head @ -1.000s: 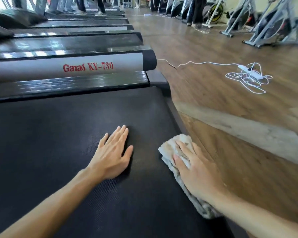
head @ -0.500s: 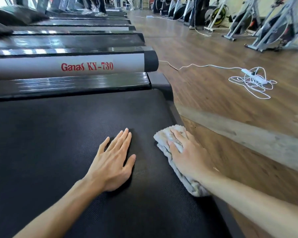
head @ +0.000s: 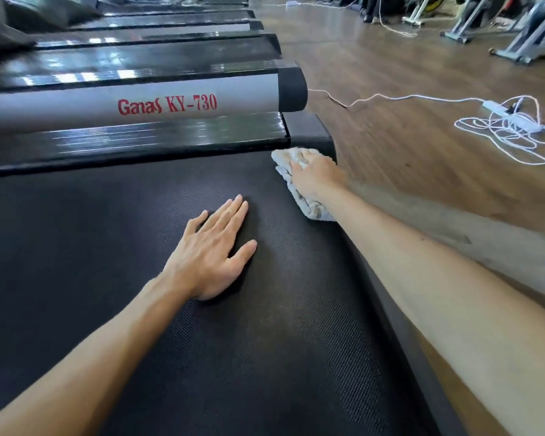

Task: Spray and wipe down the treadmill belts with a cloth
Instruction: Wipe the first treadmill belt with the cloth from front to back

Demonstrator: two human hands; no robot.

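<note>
Left hand (head: 213,247) flat, fingers straight (thumb splayed), right hand (head: 315,176) far forward — arm outstretched, palm down

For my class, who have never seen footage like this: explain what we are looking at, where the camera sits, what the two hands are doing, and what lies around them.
The camera is worn on a person's head and looks down at their own bare arms. The black textured surface is a treadmill belt. The left hand lies flat on it, holding nothing. The right hand presses a pale cloth onto the belt's far right corner. Beyond, a grey rail reads "Ganas KY-730". A white cable lies tangled on the wooden floor.
</note>
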